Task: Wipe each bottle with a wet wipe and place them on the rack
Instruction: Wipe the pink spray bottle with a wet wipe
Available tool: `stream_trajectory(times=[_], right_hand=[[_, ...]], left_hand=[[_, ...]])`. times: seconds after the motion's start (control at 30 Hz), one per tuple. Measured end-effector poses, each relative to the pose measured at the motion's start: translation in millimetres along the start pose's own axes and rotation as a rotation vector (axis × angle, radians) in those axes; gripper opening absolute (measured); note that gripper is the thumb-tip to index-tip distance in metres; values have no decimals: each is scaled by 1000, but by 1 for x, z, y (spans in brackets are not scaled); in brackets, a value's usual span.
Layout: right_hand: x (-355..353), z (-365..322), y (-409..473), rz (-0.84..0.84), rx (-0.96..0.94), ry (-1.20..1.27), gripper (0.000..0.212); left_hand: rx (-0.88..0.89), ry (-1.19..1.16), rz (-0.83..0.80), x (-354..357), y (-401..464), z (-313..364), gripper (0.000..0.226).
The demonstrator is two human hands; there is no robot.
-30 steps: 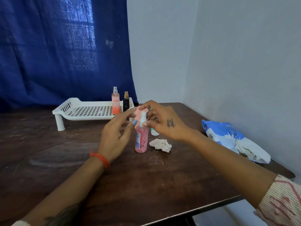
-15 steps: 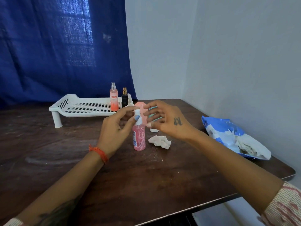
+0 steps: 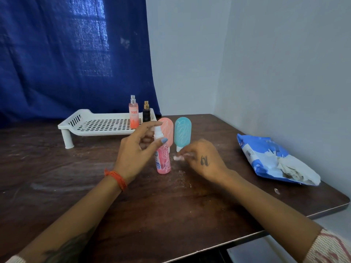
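A pink spray bottle (image 3: 163,162) stands on the dark wooden table (image 3: 171,205). My left hand (image 3: 135,154) pinches its white nozzle top between thumb and fingers. My right hand (image 3: 203,160) is down on the table to the right, its fingers closing on a crumpled wet wipe (image 3: 179,158). Behind them stand a salmon-pink tube bottle (image 3: 168,130) and a teal tube bottle (image 3: 182,132), caps down. On the white rack (image 3: 98,124) stand an orange perfume bottle (image 3: 133,114) and a small black bottle (image 3: 146,112).
A blue wet-wipe pack (image 3: 273,160) lies open at the table's right side near the wall. A blue curtain hangs behind the rack. The table's front edge runs diagonally at the lower right.
My right hand dropped from the spray bottle's top down to the wipe on the table, uncovering the two tube bottles. My left hand stays on the nozzle.
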State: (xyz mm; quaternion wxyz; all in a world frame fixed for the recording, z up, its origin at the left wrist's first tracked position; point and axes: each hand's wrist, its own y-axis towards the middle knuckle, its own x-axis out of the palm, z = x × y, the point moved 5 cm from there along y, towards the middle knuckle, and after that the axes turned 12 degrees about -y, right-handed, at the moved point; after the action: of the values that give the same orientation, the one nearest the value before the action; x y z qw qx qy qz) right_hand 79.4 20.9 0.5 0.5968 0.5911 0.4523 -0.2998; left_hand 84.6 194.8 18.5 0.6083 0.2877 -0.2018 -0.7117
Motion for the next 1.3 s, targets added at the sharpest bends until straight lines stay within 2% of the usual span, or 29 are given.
stream_trajectory(times=[0.1,0.17,0.27,0.4,0.47,0.57,0.73,0.97,1.1,1.3], right_hand=[[-20,-7,4,376,-1,162,18],[-28,-13,9,452,14,348,20],[-19,-21,15,379,42,576,22],[4,-19,10,229,117,717,17],[7,-16,8,219,137,769,18],[6,-17,6,227,141,795,16],[1,-31,3,246,-16,818,16],[10,-26,3,98,57,810,15],[9,-29,6,122,99,959,21],[2,-26,2,128,40,964,18]], left_hand=[[-41,-57,21,-2,2,-2,42],[-88,-144,49,-4,3,-5,42],[-187,-311,81,-8,4,-13,41],[-294,-408,107,-14,4,-22,43],[-321,-435,109,-13,4,-23,41],[-320,-440,90,-10,4,-22,41],[-312,-429,64,-8,3,-20,35],[-319,-454,33,-8,3,-17,34],[-309,-470,-5,-4,2,-14,36],[-330,-483,-33,-3,0,-12,40]])
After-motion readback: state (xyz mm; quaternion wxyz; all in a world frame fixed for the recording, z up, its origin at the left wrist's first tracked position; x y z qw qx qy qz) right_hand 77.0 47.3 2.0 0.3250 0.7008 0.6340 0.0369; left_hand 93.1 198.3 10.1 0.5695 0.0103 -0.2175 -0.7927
